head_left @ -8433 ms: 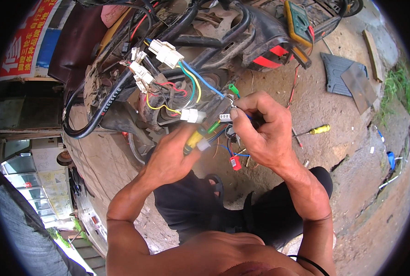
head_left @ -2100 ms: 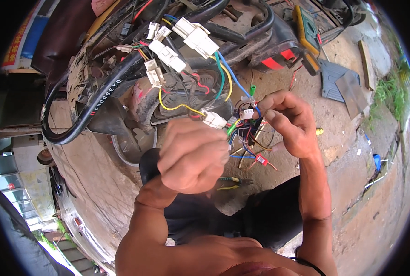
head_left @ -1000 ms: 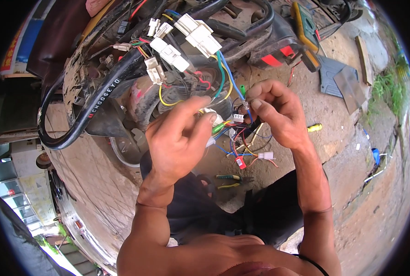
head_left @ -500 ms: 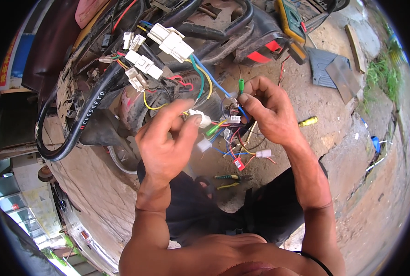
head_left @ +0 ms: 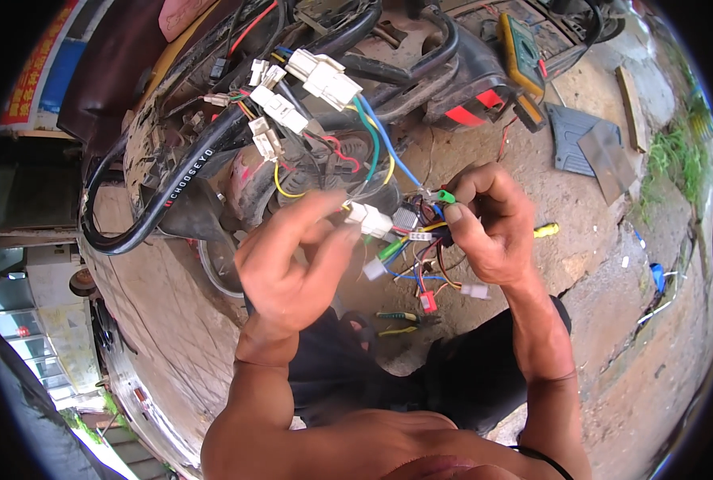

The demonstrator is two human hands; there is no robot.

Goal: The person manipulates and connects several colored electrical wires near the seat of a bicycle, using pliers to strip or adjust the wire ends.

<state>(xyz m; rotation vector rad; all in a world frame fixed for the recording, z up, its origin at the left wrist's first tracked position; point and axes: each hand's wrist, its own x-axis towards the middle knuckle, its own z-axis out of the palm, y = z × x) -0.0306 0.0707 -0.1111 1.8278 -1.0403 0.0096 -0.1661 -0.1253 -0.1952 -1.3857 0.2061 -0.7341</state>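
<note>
Left hand point(head_left: 288, 260): fingers curved at the white connector point(head_left: 370, 221); whether they grip it, I cannot tell.
Right hand point(head_left: 491, 228): fingers pinch the green terminal sleeve point(head_left: 446, 197).
Blue wire point(head_left: 392, 156): ends just left of the right fingers.

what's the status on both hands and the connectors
Right hand pinching green connector. Left hand at white connector, grip unclear. Tangled wires between and below the hands.

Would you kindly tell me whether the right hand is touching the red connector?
Apart: the head view shows ground visible between the right hand and the red connector.
</note>
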